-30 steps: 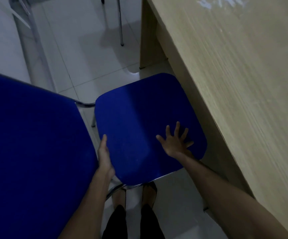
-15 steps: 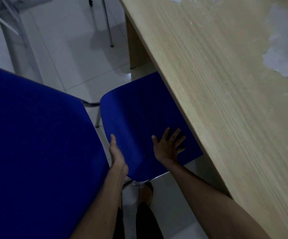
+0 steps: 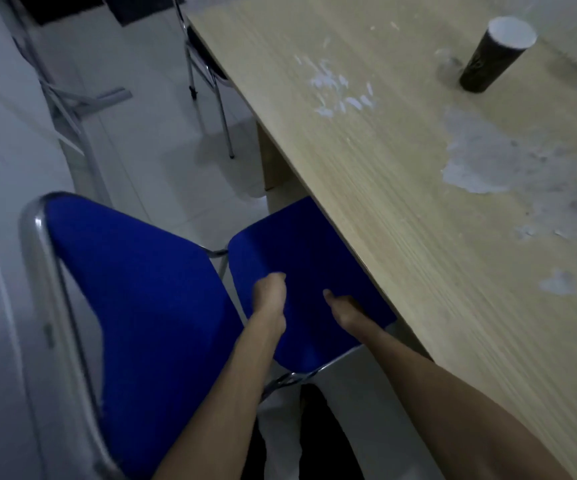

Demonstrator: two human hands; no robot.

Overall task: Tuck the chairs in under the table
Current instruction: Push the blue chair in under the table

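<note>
A blue padded chair with a chrome frame stands at the long edge of a light wooden table (image 3: 401, 209). Its seat (image 3: 294, 247) is partly under the tabletop, and its backrest (image 3: 141, 292) rises at lower left. My left hand (image 3: 271, 294) is curled on the seat's left edge, next to the backrest. My right hand (image 3: 344, 310) lies on the seat close to the table edge, thumb spread, with its fingers dark and hard to make out. My legs show below the seat.
Another chair (image 3: 207, 71) with thin metal legs stands at the table's far corner. A grey metal frame (image 3: 65, 102) stands on the white tiled floor at upper left. On the table are a dark paper cup (image 3: 491, 57) and white peeled patches (image 3: 477, 164).
The chair seat has slid further under the table. My left hand has curled and shifted onto the seat. The view has lifted, so the cup and the backrest's top rail now show.
</note>
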